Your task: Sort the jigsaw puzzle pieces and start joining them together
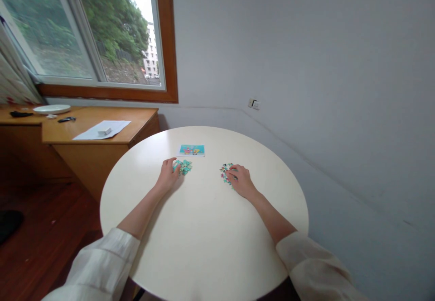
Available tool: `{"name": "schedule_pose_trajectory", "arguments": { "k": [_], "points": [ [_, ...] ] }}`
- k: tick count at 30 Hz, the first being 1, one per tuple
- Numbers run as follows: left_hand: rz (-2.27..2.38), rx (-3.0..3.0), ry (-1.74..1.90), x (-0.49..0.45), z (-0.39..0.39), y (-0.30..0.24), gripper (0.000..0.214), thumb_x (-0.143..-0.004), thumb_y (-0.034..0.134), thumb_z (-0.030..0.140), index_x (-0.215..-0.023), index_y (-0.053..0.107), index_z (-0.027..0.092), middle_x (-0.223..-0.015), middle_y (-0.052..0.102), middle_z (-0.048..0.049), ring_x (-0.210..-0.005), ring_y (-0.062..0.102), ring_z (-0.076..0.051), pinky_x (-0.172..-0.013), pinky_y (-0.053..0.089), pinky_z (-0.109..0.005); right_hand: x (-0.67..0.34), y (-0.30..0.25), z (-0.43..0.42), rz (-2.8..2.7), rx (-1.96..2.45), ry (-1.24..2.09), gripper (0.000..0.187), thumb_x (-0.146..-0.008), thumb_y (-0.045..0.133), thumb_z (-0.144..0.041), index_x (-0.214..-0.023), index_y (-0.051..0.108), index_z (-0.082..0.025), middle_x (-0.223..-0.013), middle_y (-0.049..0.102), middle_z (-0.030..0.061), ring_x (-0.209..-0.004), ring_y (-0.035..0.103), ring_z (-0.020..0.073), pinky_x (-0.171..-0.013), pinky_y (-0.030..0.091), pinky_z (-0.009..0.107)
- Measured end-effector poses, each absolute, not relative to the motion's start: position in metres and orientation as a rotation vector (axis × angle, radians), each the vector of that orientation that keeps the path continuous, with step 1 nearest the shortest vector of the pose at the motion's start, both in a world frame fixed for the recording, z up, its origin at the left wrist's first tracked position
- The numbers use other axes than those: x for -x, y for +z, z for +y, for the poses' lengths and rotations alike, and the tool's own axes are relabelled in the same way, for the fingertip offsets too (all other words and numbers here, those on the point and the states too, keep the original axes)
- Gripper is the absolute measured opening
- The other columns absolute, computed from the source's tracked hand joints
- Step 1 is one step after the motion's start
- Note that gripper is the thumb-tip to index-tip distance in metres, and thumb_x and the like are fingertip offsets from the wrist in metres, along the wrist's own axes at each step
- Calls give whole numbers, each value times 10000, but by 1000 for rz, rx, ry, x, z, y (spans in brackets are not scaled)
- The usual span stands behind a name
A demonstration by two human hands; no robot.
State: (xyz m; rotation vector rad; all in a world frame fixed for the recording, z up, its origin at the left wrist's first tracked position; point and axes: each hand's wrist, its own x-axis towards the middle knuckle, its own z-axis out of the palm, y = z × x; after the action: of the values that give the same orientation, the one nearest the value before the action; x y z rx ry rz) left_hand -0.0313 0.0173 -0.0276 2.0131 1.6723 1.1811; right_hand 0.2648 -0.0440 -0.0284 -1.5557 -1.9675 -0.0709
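Two small heaps of jigsaw puzzle pieces lie on the round white table (pixel 204 228). The left heap of puzzle pieces (pixel 185 167) is mostly teal and green. My left hand (pixel 167 174) rests at its left edge, thumb and fingers apart. Red, white and green show in the right heap of puzzle pieces (pixel 225 169). Over its right side is my right hand (pixel 242 181), fingers spread and touching the pieces, partly hiding them. Behind the left heap lies a teal picture card (pixel 192 150) with cartoon figures.
Left of the table stands a wooden desk (pixel 142 122) with a white paper (pixel 91 132), a small white box (pixel 104 131), a dark object (pixel 67 119) and a white plate (pixel 52 109). A window is above it. The wall with a socket (pixel 256 105) borders the table's back and right.
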Motion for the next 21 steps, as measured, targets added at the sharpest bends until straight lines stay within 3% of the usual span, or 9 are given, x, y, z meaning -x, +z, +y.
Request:
{"name": "schedule_pose_trajectory", "arguments": {
  "k": [10,16,21],
  "points": [
    [1644,-2042,1232,25,13,-24,306,-853,458,244,-1135,519,141,-1169,518,-157,-1138,505,-251,-971,427,-431,-240,-16,-63,-2272,1539,-202,298,-893,446,-349,-1075,657,-245,-1075,638,85,-1091,491,247,-1006,244,487],
    [1412,-2244,1172,-2,-3,-12,237,-835,461,220,-1036,572,164,-1104,553,-113,-1056,551,-226,-931,453,-397,-217,-7,-79,-2471,1259,-23,301,-909,426,-298,-1129,629,-263,-1134,643,78,-1125,511,219,-983,273,460],
    [1295,-2338,1002,-20,-19,-6,256,-822,417,153,-961,631,135,-972,621,-103,-854,600,-194,-828,487,-355,-198,-1,-81,-2401,1160,158,300,-924,387,-275,-1014,672,-250,-1026,690,50,-1007,586,177,-924,335,398]
  ]
}}
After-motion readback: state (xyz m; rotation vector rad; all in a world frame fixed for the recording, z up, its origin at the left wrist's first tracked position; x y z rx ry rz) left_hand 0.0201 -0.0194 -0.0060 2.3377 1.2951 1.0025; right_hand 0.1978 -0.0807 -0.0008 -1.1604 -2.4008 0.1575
